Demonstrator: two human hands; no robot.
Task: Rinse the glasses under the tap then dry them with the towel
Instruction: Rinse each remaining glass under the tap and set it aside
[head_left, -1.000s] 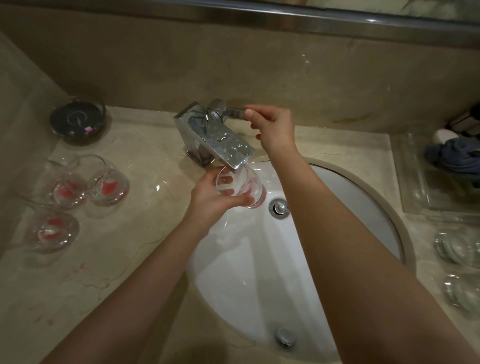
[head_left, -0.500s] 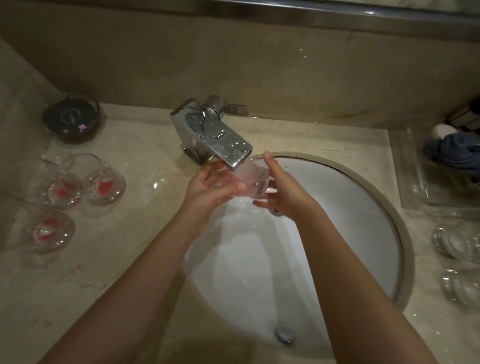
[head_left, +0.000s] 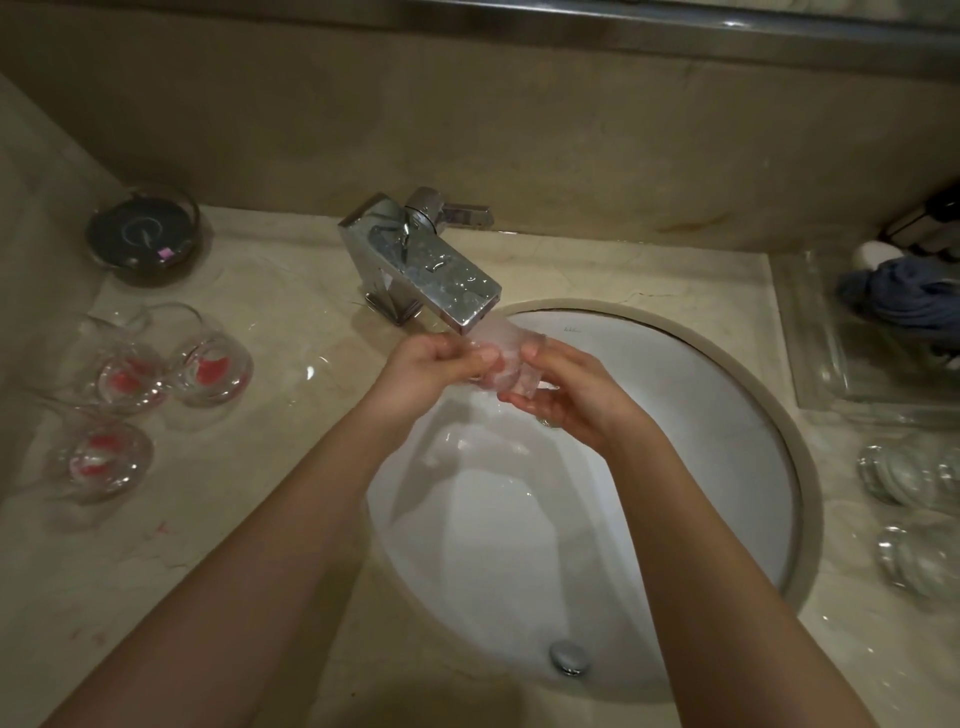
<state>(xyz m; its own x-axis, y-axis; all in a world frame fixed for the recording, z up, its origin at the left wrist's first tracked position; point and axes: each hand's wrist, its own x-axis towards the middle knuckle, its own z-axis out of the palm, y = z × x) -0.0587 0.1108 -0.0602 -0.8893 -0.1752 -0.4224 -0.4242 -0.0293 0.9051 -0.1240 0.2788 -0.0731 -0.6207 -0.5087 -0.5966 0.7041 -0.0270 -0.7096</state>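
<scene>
The worktop (head_left: 270, 519) is beige marble, with an oval white sink (head_left: 727, 467) set into it near the middle. Water runs down the sink's inner wall; a chrome overflow cap (head_left: 569, 657) sits on the wall nearest the camera. A small grey mark is printed on the sink's back wall, too small to read.

At the worktop's right edge a clear tray (head_left: 810, 364) holds a bunched blue towel (head_left: 904, 299) and a white object partly hidden behind it. In front of the tray, two clean glasses (head_left: 904, 475) lie near the right front corner.

The chrome tap (head_left: 421, 265) stands at the back edge, spout slanting over the sink, water pouring out.

At the left edge three glasses (head_left: 210, 366) stand upright, each with a red residue in the bottom. In the back left corner, a round glass dish (head_left: 143, 234) holds something dark with a small pink tag.

Over the sink's back part, directly under the spout, the left hand (head_left: 431, 369) and right hand (head_left: 569, 395) hold one glass (head_left: 511, 358) between them. The left fingers curl round its left side, thumb on top; the right fingers curl round its right side and underside. Running water blurs it, so which way it points cannot be told.
</scene>
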